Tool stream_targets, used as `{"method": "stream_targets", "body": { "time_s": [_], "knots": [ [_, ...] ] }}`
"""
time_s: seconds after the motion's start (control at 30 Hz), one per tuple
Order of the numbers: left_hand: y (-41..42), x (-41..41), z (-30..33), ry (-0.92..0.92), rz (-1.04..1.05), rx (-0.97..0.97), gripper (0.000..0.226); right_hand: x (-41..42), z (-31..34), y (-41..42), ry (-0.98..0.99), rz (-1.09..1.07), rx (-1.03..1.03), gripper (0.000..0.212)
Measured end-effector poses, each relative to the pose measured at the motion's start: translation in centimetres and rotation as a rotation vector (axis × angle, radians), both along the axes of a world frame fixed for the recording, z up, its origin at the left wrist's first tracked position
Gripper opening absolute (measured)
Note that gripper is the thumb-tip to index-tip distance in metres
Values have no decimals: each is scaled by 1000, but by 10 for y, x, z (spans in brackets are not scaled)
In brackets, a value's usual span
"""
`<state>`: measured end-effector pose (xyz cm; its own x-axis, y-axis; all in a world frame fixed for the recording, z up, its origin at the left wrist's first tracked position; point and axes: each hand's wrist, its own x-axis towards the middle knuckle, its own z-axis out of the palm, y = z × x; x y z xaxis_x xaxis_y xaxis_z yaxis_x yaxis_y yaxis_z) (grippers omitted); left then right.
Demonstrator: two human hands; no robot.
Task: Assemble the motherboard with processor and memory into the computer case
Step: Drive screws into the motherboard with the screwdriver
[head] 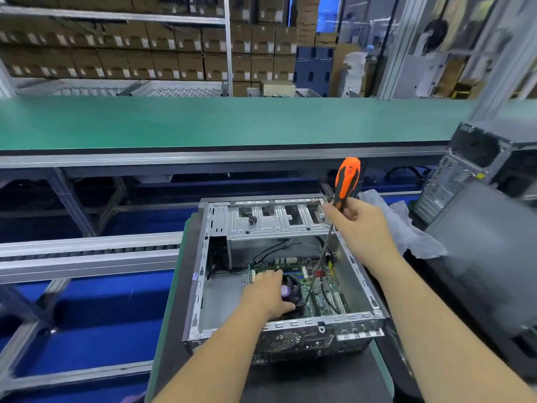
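Grey sheet metal forms the open computer case [203, 286], which lies on its side on a dark mat [313, 382] in front of the person. Inside it, on the floor of the case toward the right, sits the green motherboard [325, 289], with a black cooler fan [292, 289] on it and black cables [276, 248] running behind.

The left hand [268, 295] reaches down into the case and rests on the motherboard at the left side of the fan; its fingers are stretched forward and rather flat, and they grasp nothing that I can see.

The right hand [360, 225] is above the right wall of the case. Its fingers are curled around the lower part of the handle of an orange and black screwdriver [345, 181]. The handle points up, and the thin shaft goes down steeply into the case; its tip is at the motherboard, just right of the fan.

A crumpled clear plastic bag [406, 228] lies to the right of the case, and another computer case [479, 164] stands further right. Behind, there is a green conveyor belt [203, 120] and shelves with cardboard boxes [145, 53].
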<state>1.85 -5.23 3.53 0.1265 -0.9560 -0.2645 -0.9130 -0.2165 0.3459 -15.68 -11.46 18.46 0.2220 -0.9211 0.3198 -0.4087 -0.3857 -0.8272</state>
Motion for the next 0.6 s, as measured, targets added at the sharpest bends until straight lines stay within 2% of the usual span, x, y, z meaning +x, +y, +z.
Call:
{"method": "stream_targets", "body": {
  "time_s": [0.2, 0.33, 0.4, 0.47, 0.6],
  "knots": [
    [0, -1, 0, -14, 0, -10, 82, 6, 12, -1, 19, 61, 56, 34],
    [-1, -3, -1, -19, 23, -5, 84, -1, 53, -11, -194, -19, -155, 27],
    [-3, -7, 2, -31, 65, -31, 78, -13, 82, -25, -272, -91, -258, 38],
    [-9, -13, 8, -25, 114, -100, 69, -27, 102, -44, -272, -131, -303, 46],
    [-27, -40, 25, 58, 132, -223, 43, -53, 90, -80, -154, -229, -229, 50]
  ]
}}
